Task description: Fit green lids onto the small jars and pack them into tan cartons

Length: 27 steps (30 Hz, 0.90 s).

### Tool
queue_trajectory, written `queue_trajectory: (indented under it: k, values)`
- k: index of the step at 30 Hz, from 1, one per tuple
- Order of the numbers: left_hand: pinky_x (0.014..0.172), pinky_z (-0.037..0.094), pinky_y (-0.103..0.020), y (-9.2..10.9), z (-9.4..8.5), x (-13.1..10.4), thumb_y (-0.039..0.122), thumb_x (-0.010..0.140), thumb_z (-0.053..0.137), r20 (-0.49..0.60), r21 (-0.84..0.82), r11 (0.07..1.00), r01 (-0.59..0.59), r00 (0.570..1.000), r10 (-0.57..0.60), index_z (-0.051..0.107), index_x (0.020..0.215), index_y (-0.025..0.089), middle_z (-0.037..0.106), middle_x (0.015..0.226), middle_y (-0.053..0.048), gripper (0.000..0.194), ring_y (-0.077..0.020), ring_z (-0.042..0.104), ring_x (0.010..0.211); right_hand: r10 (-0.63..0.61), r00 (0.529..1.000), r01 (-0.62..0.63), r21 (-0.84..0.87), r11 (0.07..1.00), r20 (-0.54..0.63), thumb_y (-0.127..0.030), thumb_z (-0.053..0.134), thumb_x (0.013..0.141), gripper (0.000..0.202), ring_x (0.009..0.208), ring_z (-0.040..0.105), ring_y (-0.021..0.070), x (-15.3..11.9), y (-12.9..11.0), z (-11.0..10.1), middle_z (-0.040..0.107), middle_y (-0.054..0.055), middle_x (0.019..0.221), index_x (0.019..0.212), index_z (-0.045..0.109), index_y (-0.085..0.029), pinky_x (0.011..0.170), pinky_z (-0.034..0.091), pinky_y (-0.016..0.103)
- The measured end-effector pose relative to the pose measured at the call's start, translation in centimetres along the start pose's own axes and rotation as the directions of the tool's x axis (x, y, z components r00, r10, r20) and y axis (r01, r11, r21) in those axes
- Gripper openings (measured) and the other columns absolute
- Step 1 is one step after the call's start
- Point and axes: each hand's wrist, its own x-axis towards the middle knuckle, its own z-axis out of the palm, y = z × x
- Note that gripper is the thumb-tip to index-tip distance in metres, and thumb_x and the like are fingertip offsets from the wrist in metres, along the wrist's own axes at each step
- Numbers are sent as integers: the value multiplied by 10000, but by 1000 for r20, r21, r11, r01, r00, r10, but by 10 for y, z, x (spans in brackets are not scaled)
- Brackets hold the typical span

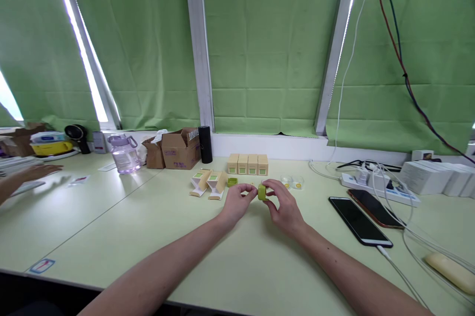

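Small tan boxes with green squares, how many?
6: four boxes side by side near the wall; two open boxes left of and beyond the left hand. None visibly hidden.

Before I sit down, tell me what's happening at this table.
The right hand pinches a small green piece, the fingertips of the left hand close beside it. Beyond them, four small boxes stand in a row, with two opened boxes and another green piece nearer. Two phones lie to the right.
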Motion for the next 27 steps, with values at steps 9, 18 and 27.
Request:
queue_trajectory:
  k: [9,18,27]
  values:
    - [803,491,-335,-2,0,2,464,791,664,4,3,1000,-9,1000,9,715,763,179,761,866,-64,291,-227,677,849,10,1000,-10,23,1000,5,-63,519,913,497,1186,610,263,0,0,0,606,108,1308,1359,528,-280,848,672,436]
    - [801,496,-336,-3,-1,2,454,782,681,2,-14,1000,-8,1000,8,719,753,177,757,847,-61,282,-225,674,834,21,1000,-21,22,1000,-3,-89,531,926,469,1159,629,263,0,0,0,608,109,1306,1354,535,-279,842,677,444]
    - [832,487,-349,-4,-1,4,441,785,689,10,-28,1000,-9,1000,9,717,746,172,749,838,-66,274,-227,666,839,19,1000,-19,29,999,-5,-98,535,931,457,1149,636,265,1,0,-1,608,116,1300,1354,540,-273,831,683,442]
